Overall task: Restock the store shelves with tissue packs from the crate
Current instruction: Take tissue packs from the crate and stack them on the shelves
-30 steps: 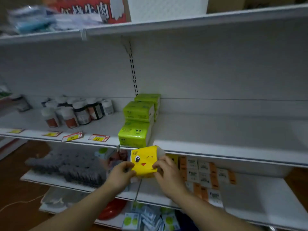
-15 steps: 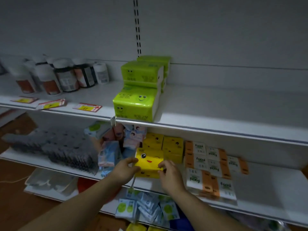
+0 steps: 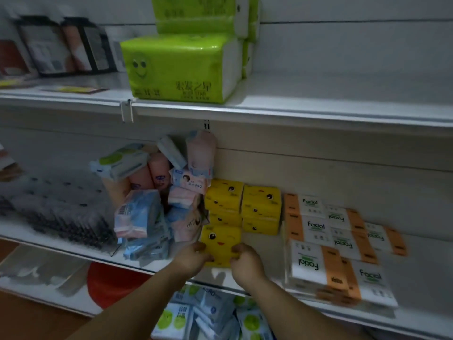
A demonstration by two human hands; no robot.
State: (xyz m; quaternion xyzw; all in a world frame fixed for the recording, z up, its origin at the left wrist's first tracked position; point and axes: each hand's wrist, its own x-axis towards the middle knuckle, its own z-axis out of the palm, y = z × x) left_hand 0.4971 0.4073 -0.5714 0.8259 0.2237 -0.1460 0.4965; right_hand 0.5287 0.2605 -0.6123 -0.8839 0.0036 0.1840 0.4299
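Held thing: yellow tissue pack (image 3: 220, 239), face print towards the camera, at the front of the lower shelf (image 3: 421, 278).
Hands: left hand (image 3: 193, 257) grips its lower left corner and right hand (image 3: 245, 260) its lower right, fingers curled on it; both equally near.
Key relation: the pack lies at 12 o'clock from the hands. The yellow stack (image 3: 242, 207) is directly behind it, also at 12. The likely move is a short push straight back.
Long axis: seems to run 9 to 3 o'clock, though the pack's depth is not visible.
Neighbours: orange Facial packs (image 3: 318, 241) at 3 o'clock, a loose heap of pink and blue packs (image 3: 157, 192) at 10.
Hidden: the pack's underside is covered by the hands, so I cannot tell whether it rests on the shelf. No crate is identifiable. The frame's edges are blurred.
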